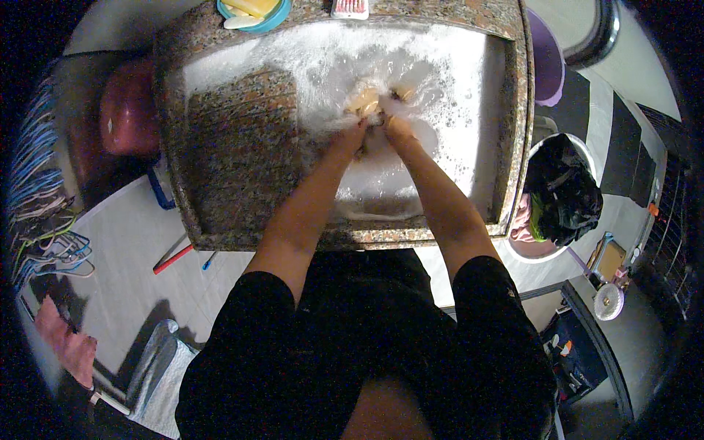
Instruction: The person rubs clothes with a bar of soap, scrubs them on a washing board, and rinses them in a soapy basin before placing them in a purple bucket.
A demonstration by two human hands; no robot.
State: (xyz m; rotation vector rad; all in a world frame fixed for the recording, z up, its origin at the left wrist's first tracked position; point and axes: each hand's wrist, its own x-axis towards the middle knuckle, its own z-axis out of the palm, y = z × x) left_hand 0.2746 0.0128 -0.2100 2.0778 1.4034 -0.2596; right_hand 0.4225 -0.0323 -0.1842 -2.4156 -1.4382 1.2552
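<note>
Both of my hands are down in soapy water in a speckled granite basin. My left hand and my right hand lie close together, blurred and partly under the suds. Just beyond them, a wet tan patch breaks the surface; whether it is cloth or part of a hand is unclear. Whatever the fingers hold is hidden by water and foam. White suds cover the back and right of the basin. On the left lies a bare ribbed granite slope, like a washboard.
On the back ledge are a teal bowl with yellow and white pieces, likely soap, and a scrubbing brush. To the right stand a purple bucket and a tub with dark clothes. Several hangers hang at left.
</note>
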